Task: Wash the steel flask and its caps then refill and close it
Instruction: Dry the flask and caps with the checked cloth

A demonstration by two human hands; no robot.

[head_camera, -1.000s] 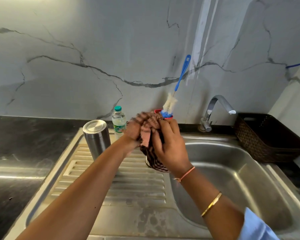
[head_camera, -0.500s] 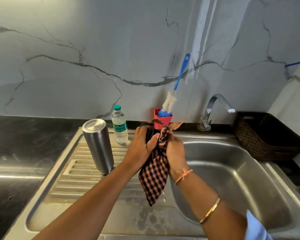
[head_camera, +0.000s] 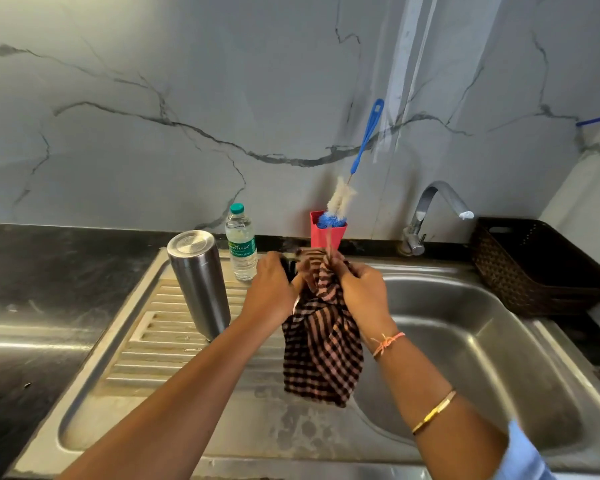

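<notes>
The steel flask (head_camera: 200, 282) stands on the ribbed drainboard (head_camera: 146, 344), left of my hands, with its flat steel end up. My left hand (head_camera: 274, 292) grips a small dark cap (head_camera: 288, 268) that is mostly hidden by my fingers. My right hand (head_camera: 361, 292) pinches the top of a brown checked cloth (head_camera: 321, 351) against that cap. The rest of the cloth hangs down between my wrists, over the edge of the basin. A small plastic water bottle (head_camera: 241, 242) with a green lid stands behind the flask.
A red holder (head_camera: 326, 235) with a blue-handled bottle brush (head_camera: 364, 140) stands against the marble wall. The tap (head_camera: 437, 202) is at the back right, with no water running. The steel basin (head_camera: 482, 348) lies to the right, a dark woven basket (head_camera: 534, 271) beyond it.
My hands came down from in front of the red holder to just above the drainboard. The bunched cloth has unfolded and now hangs down long.
</notes>
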